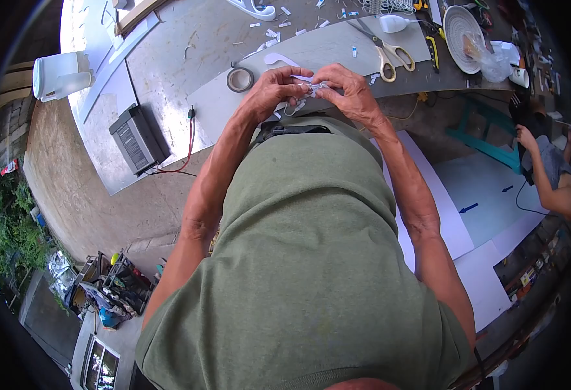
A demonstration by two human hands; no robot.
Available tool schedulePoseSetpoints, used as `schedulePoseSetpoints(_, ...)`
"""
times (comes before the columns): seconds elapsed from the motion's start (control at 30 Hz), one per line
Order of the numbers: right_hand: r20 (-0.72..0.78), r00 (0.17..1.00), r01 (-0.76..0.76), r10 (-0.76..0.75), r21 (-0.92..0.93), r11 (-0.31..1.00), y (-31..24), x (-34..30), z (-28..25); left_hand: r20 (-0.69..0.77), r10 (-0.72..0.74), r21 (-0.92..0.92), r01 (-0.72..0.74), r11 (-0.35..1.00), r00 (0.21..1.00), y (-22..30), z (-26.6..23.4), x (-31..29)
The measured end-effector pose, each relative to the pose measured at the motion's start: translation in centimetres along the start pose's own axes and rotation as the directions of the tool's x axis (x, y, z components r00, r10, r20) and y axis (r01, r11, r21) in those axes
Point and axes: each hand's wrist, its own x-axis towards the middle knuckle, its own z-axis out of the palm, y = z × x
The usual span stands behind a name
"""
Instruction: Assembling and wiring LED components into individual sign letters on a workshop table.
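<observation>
At the near edge of the table, my left hand (275, 90) and my right hand (349, 95) meet, the fingers of each pinched together. Between them are small white pieces on thin wire (312, 88), partly covered by my fingers, so their exact kind is unclear. A loop of thin wire hangs below my left fingers. Just left of my left hand lies a roll of grey tape (240, 79). A white curved strip (281, 60) rests behind my hands. Scissors with cream handles (389, 57) lie beyond my right hand.
Small white pieces (271, 34) are scattered across the table (194, 39). A black power box (136, 142) with red wires sits left, near a white tub (63, 75). A plate (462, 39) and yellow-black cutter (433, 53) lie right. Another person (548, 162) is beside a teal stool (487, 133).
</observation>
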Motion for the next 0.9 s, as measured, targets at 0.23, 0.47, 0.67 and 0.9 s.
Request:
schedulePoseSetpoints(0.23,0.017,0.992,0.123,-0.121,-0.143,0.982,-0.6,0.2,0.0,-0.018,0.001,0.008,-0.001,1.0,1.0,0.5,0.3,-0.2)
schedulePoseSetpoints(0.47,0.025,0.984,0.18,-0.178,-0.155,0.971,-0.2,0.0,0.1,-0.02,-0.065,-0.12,0.062,0.991,0.998,-0.3,-0.2,0.2)
schedulePoseSetpoints(0.67,0.054,0.974,0.228,-0.222,-0.227,0.947,0.1,-0.2,0.1,-0.036,-0.151,-0.187,0.142,0.972,0.988,-0.3,-0.3,0.2)
schedulePoseSetpoints(0.9,0.119,0.942,0.335,-0.313,-0.347,0.876,-0.5,-0.1,0.3,-0.091,-0.161,-0.023,0.16,0.987,0.983,-0.1,-0.1,0.1)
